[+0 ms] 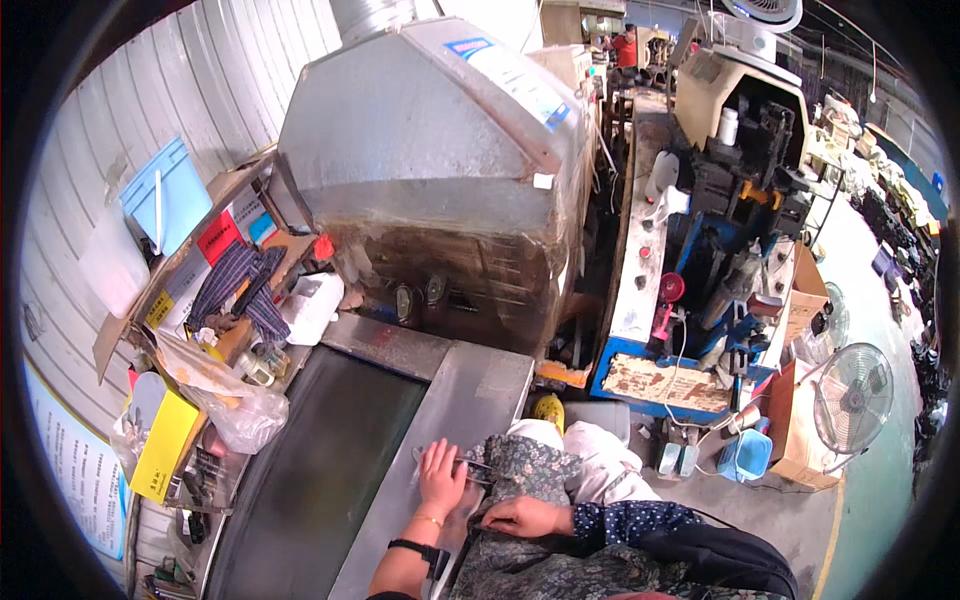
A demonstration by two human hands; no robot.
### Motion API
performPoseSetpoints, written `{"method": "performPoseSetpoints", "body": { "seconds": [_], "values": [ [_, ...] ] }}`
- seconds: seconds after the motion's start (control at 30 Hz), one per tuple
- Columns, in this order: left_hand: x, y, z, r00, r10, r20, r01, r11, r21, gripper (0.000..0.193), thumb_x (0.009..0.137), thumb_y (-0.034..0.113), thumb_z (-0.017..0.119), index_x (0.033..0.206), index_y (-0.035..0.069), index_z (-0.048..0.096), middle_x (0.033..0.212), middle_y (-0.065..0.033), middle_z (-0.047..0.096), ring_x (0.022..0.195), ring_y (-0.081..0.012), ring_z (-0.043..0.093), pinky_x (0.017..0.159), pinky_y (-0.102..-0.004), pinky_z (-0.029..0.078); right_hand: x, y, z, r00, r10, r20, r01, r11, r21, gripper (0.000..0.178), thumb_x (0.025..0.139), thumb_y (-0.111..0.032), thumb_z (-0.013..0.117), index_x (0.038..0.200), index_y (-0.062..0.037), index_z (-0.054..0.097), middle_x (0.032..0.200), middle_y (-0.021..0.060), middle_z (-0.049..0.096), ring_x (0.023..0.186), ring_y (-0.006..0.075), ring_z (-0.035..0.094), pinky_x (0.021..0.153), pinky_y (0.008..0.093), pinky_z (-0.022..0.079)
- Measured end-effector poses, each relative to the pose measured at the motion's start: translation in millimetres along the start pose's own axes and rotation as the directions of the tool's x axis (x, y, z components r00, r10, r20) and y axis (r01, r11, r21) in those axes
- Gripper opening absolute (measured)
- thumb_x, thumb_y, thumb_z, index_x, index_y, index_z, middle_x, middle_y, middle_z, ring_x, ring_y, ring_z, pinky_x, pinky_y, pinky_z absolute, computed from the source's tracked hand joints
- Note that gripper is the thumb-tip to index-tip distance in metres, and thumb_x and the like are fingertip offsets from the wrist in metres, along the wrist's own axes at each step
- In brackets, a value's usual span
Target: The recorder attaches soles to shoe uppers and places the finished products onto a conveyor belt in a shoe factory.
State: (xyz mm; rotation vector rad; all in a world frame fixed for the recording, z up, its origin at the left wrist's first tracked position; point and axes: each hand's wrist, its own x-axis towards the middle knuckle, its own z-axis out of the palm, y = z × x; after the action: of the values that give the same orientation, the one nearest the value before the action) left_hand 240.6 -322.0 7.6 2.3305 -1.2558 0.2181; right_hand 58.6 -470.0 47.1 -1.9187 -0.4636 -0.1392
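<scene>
My left hand (440,480) lies flat on the metal side ledge (478,385) of a conveyor, its fingers stretched forward. A thin dark object (477,467) shows beside its thumb, too small to make out. To its left runs the dark conveyor belt (325,440), blurred along its length. Over my lap, my right hand (522,517) rests against the floral apron (525,470) with its fingers curled in. Whatever those fingers hold, if anything, is hidden.
A grey metal hood (420,130) stands over the belt's far end. Along the left are a cluttered shelf, a yellow box (165,440) and a plastic bag (245,420). At right stand a blue-framed machine (665,385), a light-blue bin (745,455) and a floor fan (853,400).
</scene>
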Motion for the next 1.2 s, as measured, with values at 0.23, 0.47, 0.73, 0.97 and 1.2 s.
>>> {"method": "performPoseSetpoints", "body": {
  "seconds": [0.23,0.47,0.73,0.97,1.2],
  "values": [
    [-133.2,5.5,-47.2,0.94,-0.337,-0.054,0.334,0.941,-0.049,0.048,0.088,0.028,0.065,0.128,0.001,0.056,0.144,-0.0239,0.044,0.133,-0.0449,0.039,0.111,-0.0502,0.033,-4.1,12.2,5.1,0.998,0.066,0.02,-0.066,0.998,0.005,0.018,0.093,-0.011,0.062,0.109,-0.0055,0.067,0.103,0.0125,0.069,0.095,0.0316,0.067,0.083,0.0372,0.053],
    [-297.7,15.2,-78.0,0.771,-0.604,-0.2,0.629,0.772,0.093,0.049,0.091,0.027,0.062,0.132,0.001,0.055,0.142,-0.0286,0.045,0.124,-0.0497,0.045,0.105,-0.0562,0.036,-0.8,9.1,13.7,0.997,-0.057,-0.045,0.052,0.992,-0.118,0.021,0.094,-0.018,0.06,0.112,-0.0089,0.066,0.1,0.0136,0.068,0.09,0.033,0.066,0.078,0.04,0.053],
    [-163.7,73.3,-70.8,0.746,-0.659,0.091,0.666,0.739,-0.105,0.059,0.097,0.044,0.05,0.138,0.002,0.05,0.142,-0.0267,0.047,0.129,-0.0456,0.044,0.111,-0.0479,0.032,-5.9,18.5,12.0,0.996,-0.079,-0.044,0.074,0.992,-0.1,0.021,0.095,-0.02,0.06,0.111,-0.008,0.066,0.098,0.0149,0.068,0.09,0.0344,0.065,0.077,0.0411,0.053],
    [-22.7,162.6,-42.8,0.941,0.317,0.121,-0.287,0.934,-0.213,0.024,0.082,0.03,0.064,0.097,0.013,0.072,0.106,-0.0028,0.07,0.098,-0.024,0.066,0.085,-0.0382,0.051,-20.1,35.3,-2.0,0.993,0.007,0.119,-0.001,0.999,-0.05,0.021,0.083,-0.013,0.068,0.102,-0.0043,0.068,0.105,0.016,0.068,0.095,0.0362,0.063,0.087,0.0419,0.051],
    [-22.2,150.8,-11.2,0.918,0.322,-0.232,-0.356,0.927,-0.121,0.013,0.077,0.031,0.065,0.081,0.019,0.07,0.092,0.0027,0.071,0.082,-0.0198,0.066,0.073,-0.0365,0.05,-19.5,68.6,-52.3,0.98,0.168,0.109,-0.163,0.985,-0.049,0.02,0.082,-0.012,0.068,0.1,-0.0043,0.069,0.105,0.0154,0.068,0.096,0.0354,0.063,0.087,0.042,0.051]
  ]
}}
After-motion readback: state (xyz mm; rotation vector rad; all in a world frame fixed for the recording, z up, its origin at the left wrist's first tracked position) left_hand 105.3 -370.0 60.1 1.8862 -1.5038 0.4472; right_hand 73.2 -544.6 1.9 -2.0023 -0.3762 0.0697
